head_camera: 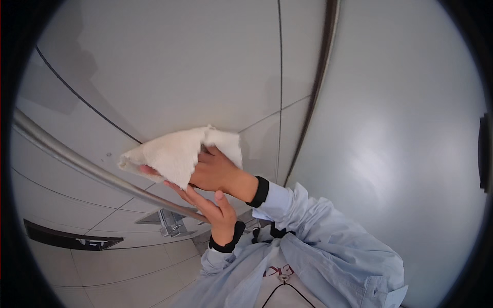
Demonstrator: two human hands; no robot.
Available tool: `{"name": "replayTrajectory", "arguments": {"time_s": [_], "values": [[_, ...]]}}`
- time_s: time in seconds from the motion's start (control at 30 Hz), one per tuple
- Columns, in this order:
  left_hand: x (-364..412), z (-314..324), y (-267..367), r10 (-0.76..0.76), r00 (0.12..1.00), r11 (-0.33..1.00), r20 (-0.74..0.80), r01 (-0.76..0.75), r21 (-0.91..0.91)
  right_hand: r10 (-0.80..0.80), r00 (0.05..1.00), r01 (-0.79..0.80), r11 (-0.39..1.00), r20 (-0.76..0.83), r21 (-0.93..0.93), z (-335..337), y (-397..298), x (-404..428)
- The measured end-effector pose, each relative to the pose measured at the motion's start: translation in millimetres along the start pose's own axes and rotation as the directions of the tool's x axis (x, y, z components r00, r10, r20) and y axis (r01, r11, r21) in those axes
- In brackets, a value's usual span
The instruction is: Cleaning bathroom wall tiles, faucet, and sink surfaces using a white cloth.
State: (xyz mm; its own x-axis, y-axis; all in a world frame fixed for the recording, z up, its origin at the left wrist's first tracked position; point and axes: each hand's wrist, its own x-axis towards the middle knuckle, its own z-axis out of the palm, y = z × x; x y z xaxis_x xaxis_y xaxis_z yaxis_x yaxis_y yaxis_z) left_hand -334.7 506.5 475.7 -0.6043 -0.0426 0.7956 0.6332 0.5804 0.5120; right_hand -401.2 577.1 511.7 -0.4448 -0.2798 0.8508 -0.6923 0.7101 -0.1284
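Observation:
A white cloth [169,154] with a frayed edge lies folded against the light tiled wall [185,57]. My right hand [215,169] is tucked into its fold, palm toward the wall, with part of the cloth draped over the fingers. Some reddish fingertips show under the cloth's left part. Just below, my left hand [217,213] has its thumb raised and its fingers stretched toward the cloth's lower edge, at or close to touching it; no grip on the cloth is visible there. Both wrists wear black bands.
A metal bar [100,169] runs along the wall at left, below the cloth. A shiny metal fixture [171,223] is beyond the bar, near my left hand. A long dark recess or slot [69,236] lies at lower left. At right stands a large smooth grey panel [385,115] with a dark edge strip.

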Motion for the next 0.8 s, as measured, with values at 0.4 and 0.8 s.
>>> {"name": "replayTrajectory", "arguments": {"time_s": [0.4,0.8], "values": [[-6,-11,-8,0.206,0.785,0.957,0.585,-0.285,0.046,0.358,0.77,-0.482,0.868,-0.528,-0.115,-45,109,-93],[-47,-54,-72,0.3,0.577,0.911,0.76,-0.41,-0.049,0.13,0.988,-0.123,0.989,-0.087,0.083,39,1,-81]]}}
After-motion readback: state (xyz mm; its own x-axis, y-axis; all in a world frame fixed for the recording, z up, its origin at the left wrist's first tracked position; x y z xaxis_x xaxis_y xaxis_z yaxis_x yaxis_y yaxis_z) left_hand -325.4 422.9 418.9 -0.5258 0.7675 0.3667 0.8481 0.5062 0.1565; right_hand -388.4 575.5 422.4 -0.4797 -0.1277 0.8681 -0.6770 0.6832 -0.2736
